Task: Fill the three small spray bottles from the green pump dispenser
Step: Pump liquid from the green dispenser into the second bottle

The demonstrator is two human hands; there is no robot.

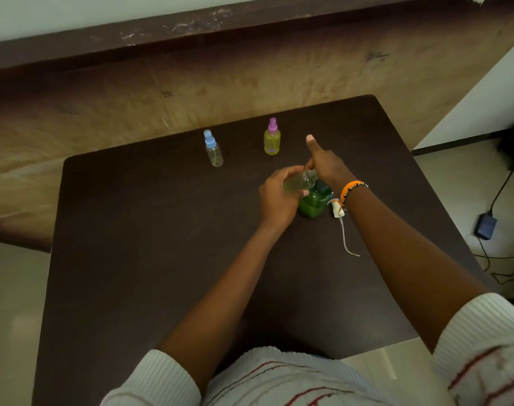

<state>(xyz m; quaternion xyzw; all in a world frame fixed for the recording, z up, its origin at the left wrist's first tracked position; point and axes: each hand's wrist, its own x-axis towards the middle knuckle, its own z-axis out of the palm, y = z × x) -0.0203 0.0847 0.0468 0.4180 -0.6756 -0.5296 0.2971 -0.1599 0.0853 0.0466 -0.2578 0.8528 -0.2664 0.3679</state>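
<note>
The green pump dispenser (313,203) stands mid-table. My right hand (326,164) lies on its pump head, thumb sticking up. My left hand (277,196) grips an uncapped clear spray bottle (301,180), tilted with its mouth at the pump spout. That bottle's white spray cap (336,208) with its dip tube lies on the table right of the dispenser. Further back stand a clear bottle with a blue cap (213,149) and a yellow-green filled bottle with a purple cap (272,137).
The dark brown table (132,230) ends at a wooden panel wall behind. On the floor to the right lie a power adapter (485,225) and cables.
</note>
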